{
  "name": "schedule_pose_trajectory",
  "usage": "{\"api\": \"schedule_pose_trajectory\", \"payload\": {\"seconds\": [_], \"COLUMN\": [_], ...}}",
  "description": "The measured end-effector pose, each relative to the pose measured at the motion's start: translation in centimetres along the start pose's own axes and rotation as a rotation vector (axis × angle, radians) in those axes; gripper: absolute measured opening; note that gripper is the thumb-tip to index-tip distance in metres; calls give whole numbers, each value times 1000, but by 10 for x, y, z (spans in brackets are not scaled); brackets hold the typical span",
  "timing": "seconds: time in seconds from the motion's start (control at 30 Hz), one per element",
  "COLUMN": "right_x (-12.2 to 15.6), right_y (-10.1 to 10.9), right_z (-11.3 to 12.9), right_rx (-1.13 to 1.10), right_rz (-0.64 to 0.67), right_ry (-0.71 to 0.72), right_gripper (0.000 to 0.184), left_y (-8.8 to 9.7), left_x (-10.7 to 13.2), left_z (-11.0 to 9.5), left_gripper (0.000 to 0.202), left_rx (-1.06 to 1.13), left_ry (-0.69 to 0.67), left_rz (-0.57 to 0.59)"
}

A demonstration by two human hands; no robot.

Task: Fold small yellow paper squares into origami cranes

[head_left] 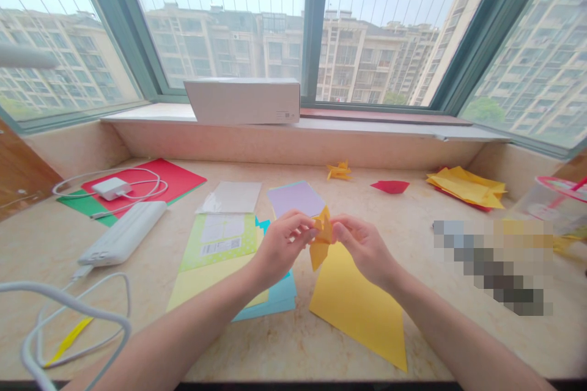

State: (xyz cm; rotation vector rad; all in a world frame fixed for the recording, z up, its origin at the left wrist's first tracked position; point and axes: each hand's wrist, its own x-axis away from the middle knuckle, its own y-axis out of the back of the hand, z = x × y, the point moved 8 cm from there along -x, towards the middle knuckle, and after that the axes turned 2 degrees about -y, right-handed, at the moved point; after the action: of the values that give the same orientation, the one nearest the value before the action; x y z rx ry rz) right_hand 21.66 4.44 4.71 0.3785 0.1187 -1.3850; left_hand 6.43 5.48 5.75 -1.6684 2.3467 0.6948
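Observation:
A small folded piece of orange-yellow origami paper (323,233) is held up between both hands, above the counter. My left hand (287,241) pinches its left side with thumb and fingertips. On the other side, my right hand (364,244) grips the right edge, its fingers closed. One pointed flap of the paper hangs downward and another sticks up. Below the hands lies a large yellow sheet (362,305). Just behind them is a stack of lilac square paper (293,198). Light blue sheets (275,296) lie under my left wrist.
A folded orange paper figure (339,170), a red folded piece (389,186) and a pile of yellow sheets (468,186) lie toward the back. At left are a power strip (123,235), a white charger (111,188), cables and red paper (169,180). A plastic cup (550,208) stands right.

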Motion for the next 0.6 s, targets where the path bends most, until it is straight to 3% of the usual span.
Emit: {"api": "schedule_pose_trajectory", "payload": {"seconds": [0.13, 0.23, 0.33, 0.6], "right_x": [-2, -3, -2, -10], "right_y": [1, 9, 17, 19], "right_z": [-8, -16, -19, -16], "right_rx": [-159, -193, -164, -230], "right_rz": [-22, -152, -247, -150], "right_ry": [-68, -131, -160, -178], "right_gripper": [21, 24, 26, 24], "left_y": [-5, -16, -29, -25], "left_x": [1, 5, 10, 9], "left_z": [6, 18, 26, 24], "left_gripper": [22, 37, 38, 34], "left_rx": [119, 280, 332, 315], "left_ry": [73, 233, 343, 330], "left_rz": [26, 70, 176, 198]}}
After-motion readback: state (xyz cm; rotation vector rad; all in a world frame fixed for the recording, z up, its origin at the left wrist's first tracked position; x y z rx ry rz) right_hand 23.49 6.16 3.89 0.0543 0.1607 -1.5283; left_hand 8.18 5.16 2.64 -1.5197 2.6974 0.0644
